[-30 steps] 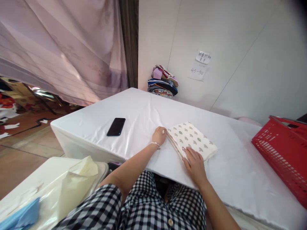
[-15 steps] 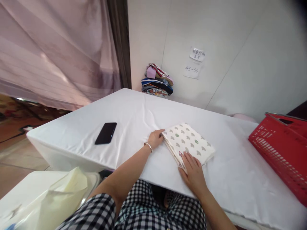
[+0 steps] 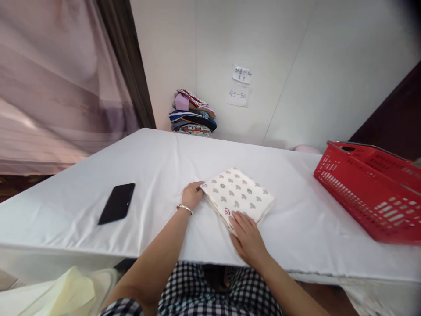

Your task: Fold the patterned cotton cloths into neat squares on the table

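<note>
A folded cream cloth (image 3: 237, 193), printed with grey, green and red mushroom-like shapes, lies turned at an angle on the white-covered table. At its left corner my left hand (image 3: 192, 195) has its fingers curled round the edge, with the fingertips partly hidden. My right hand (image 3: 248, 239) rests on the near corner, fingers stretched flat over the top layer and the thumb beside the edge. Several folded layers show along the near-left side between my hands.
A black phone (image 3: 117, 203) lies on the left of the white tablecloth (image 3: 158, 175). On the right stands a red plastic basket (image 3: 368, 193). Folded textiles (image 3: 192, 113) are stacked against the wall behind, below paper notes (image 3: 238, 95). A pale yellow bag (image 3: 70, 293) sits at lower left.
The view has turned right, so everything sits further left and more of the red basket shows. Both hands keep their places on the cloth, which looks the same.
</note>
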The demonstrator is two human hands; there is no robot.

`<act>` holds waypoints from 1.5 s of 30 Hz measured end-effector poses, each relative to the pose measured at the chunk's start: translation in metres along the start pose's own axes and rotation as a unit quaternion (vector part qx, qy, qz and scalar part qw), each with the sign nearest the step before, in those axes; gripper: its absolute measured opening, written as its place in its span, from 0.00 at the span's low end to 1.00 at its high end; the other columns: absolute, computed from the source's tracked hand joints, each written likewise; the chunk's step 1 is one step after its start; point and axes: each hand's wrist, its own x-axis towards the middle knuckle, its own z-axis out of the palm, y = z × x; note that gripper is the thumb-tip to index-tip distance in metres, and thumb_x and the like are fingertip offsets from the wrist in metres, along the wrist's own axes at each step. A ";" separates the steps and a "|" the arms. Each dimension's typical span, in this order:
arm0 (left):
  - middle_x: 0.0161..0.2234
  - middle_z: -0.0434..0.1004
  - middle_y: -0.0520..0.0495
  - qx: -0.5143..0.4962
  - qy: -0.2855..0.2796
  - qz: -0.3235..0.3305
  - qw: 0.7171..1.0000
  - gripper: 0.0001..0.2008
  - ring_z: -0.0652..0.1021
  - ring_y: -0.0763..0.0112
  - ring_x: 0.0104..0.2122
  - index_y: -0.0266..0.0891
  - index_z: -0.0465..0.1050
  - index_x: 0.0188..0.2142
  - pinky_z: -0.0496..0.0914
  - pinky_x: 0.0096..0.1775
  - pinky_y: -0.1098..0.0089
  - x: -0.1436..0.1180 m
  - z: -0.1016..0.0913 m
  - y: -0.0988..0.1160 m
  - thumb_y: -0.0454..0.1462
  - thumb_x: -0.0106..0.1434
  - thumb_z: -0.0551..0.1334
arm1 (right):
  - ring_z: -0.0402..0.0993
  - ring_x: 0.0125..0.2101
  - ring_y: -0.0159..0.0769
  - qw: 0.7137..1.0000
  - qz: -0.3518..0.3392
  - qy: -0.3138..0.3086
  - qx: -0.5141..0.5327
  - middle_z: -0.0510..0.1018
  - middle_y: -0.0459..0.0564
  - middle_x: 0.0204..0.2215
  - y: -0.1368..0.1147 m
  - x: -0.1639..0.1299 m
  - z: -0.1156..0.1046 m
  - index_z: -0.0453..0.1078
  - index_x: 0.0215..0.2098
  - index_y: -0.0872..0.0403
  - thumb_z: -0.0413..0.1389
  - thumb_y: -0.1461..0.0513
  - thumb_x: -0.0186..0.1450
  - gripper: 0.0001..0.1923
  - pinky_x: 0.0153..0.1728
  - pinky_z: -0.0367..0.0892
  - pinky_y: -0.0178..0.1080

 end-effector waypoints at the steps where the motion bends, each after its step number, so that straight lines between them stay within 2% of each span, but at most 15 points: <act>1: 0.44 0.76 0.49 -0.006 0.013 0.031 0.999 0.19 0.73 0.64 0.46 0.44 0.74 0.43 0.66 0.50 0.63 -0.003 -0.002 0.004 0.30 0.54 0.53 | 0.54 0.58 0.45 1.000 0.002 -0.004 0.002 0.61 0.54 0.59 0.000 0.000 -0.001 0.55 0.60 0.54 0.46 0.64 0.63 0.26 0.55 0.57 0.51; 4: 0.51 0.71 0.49 -0.006 0.022 0.167 0.986 0.21 0.67 0.65 0.53 0.42 0.71 0.48 0.59 0.56 0.60 -0.019 -0.005 0.025 0.30 0.56 0.51 | 0.54 0.59 0.45 1.000 0.011 -0.016 0.014 0.60 0.55 0.59 -0.002 0.000 -0.007 0.56 0.60 0.56 0.48 0.63 0.63 0.26 0.56 0.56 0.51; 6: 0.55 0.67 0.48 0.013 -0.023 0.250 0.968 0.19 0.62 0.64 0.57 0.42 0.68 0.51 0.53 0.59 0.57 -0.031 -0.004 0.040 0.34 0.60 0.51 | 0.57 0.57 0.44 0.999 0.015 -0.027 0.042 0.62 0.55 0.58 -0.002 0.004 -0.015 0.59 0.57 0.55 0.49 0.61 0.63 0.24 0.55 0.57 0.50; 9: 0.57 0.64 0.46 0.058 -0.107 0.299 0.947 0.19 0.59 0.60 0.59 0.41 0.66 0.53 0.48 0.60 0.53 -0.045 0.002 0.053 0.41 0.64 0.51 | 0.63 0.53 0.39 0.995 0.029 -0.006 0.100 0.71 0.52 0.51 0.009 0.022 -0.032 0.67 0.51 0.52 0.47 0.59 0.65 0.17 0.53 0.60 0.45; 13: 0.58 0.62 0.46 0.079 -0.136 0.298 0.941 0.20 0.58 0.60 0.60 0.43 0.64 0.55 0.48 0.60 0.52 -0.047 0.008 0.051 0.43 0.66 0.49 | 0.57 0.57 0.41 0.989 0.100 0.082 0.075 0.67 0.53 0.54 0.047 0.054 -0.045 0.66 0.52 0.53 0.46 0.57 0.66 0.18 0.56 0.55 0.47; 17: 0.58 0.62 0.47 0.073 -0.132 0.292 0.944 0.20 0.58 0.61 0.60 0.44 0.64 0.55 0.48 0.60 0.52 -0.046 0.008 0.047 0.44 0.66 0.49 | 0.46 0.61 0.49 0.972 0.236 -0.008 0.006 0.55 0.58 0.61 0.092 0.057 -0.029 0.59 0.58 0.55 0.48 0.54 0.64 0.25 0.57 0.46 0.57; 19: 0.58 0.62 0.47 0.073 -0.135 0.288 0.945 0.20 0.58 0.61 0.60 0.44 0.64 0.55 0.48 0.60 0.52 -0.047 0.009 0.047 0.44 0.66 0.49 | 0.47 0.61 0.50 0.954 0.296 -0.051 0.014 0.55 0.58 0.61 0.109 0.049 -0.016 0.57 0.59 0.55 0.47 0.53 0.64 0.27 0.56 0.45 0.58; 22: 0.58 0.62 0.48 0.068 -0.137 0.283 0.947 0.20 0.58 0.61 0.60 0.45 0.65 0.54 0.48 0.60 0.53 -0.046 0.009 0.047 0.43 0.65 0.49 | 0.48 0.61 0.49 0.946 0.316 -0.043 0.061 0.56 0.54 0.61 0.128 0.039 -0.005 0.60 0.57 0.52 0.49 0.52 0.63 0.26 0.57 0.44 0.57; 26: 0.57 0.63 0.48 0.059 -0.143 0.263 0.952 0.19 0.59 0.62 0.60 0.45 0.67 0.53 0.47 0.60 0.53 -0.043 0.007 0.051 0.42 0.65 0.50 | 0.59 0.56 0.44 0.919 0.350 -0.021 0.181 0.66 0.50 0.55 0.154 0.035 -0.012 0.68 0.50 0.49 0.51 0.52 0.61 0.21 0.56 0.53 0.49; 30: 0.58 0.62 0.44 0.065 -0.148 0.228 0.960 0.21 0.58 0.58 0.60 0.43 0.65 0.54 0.46 0.59 0.49 -0.063 0.007 0.077 0.46 0.64 0.52 | 0.66 0.52 0.43 0.900 0.385 -0.015 0.204 0.71 0.53 0.51 0.172 0.028 -0.021 0.68 0.51 0.53 0.50 0.54 0.61 0.23 0.52 0.60 0.47; 33: 0.59 0.60 0.42 0.056 -0.164 0.291 0.941 0.28 0.57 0.56 0.60 0.43 0.61 0.57 0.42 0.60 0.49 -0.093 0.010 0.103 0.48 0.59 0.58 | 0.64 0.53 0.42 0.896 0.392 -0.002 0.209 0.69 0.54 0.53 0.173 0.024 -0.020 0.66 0.53 0.55 0.49 0.55 0.61 0.24 0.54 0.58 0.47; 36: 0.58 0.63 0.44 0.058 -0.187 0.327 0.924 0.23 0.59 0.57 0.59 0.46 0.64 0.54 0.41 0.60 0.48 -0.106 0.008 0.109 0.42 0.58 0.60 | 0.62 0.55 0.43 0.896 0.393 0.016 0.209 0.68 0.55 0.54 0.162 0.019 -0.016 0.65 0.54 0.55 0.47 0.56 0.62 0.24 0.55 0.56 0.49; 38: 0.56 0.66 0.46 0.077 -0.196 0.314 0.926 0.21 0.61 0.57 0.58 0.48 0.67 0.52 0.39 0.60 0.47 -0.097 -0.003 0.094 0.38 0.58 0.60 | 0.63 0.55 0.43 0.896 0.388 0.021 0.214 0.68 0.55 0.54 0.149 0.011 -0.012 0.65 0.54 0.55 0.47 0.56 0.62 0.24 0.55 0.56 0.50; 42: 0.55 0.67 0.50 0.132 -0.179 0.245 0.944 0.21 0.61 0.57 0.59 0.51 0.69 0.49 0.40 0.59 0.46 -0.062 -0.038 0.045 0.35 0.55 0.59 | 0.65 0.52 0.41 0.902 0.344 0.016 0.261 0.71 0.50 0.51 0.112 -0.015 -0.005 0.68 0.52 0.51 0.50 0.53 0.61 0.23 0.54 0.59 0.48; 45: 0.56 0.66 0.51 0.160 -0.165 0.181 0.956 0.23 0.61 0.57 0.58 0.50 0.69 0.49 0.42 0.59 0.45 -0.052 -0.052 0.022 0.32 0.52 0.58 | 0.69 0.48 0.40 0.888 0.329 0.066 0.315 0.74 0.50 0.48 0.090 -0.030 -0.002 0.70 0.48 0.51 0.50 0.52 0.60 0.21 0.51 0.62 0.47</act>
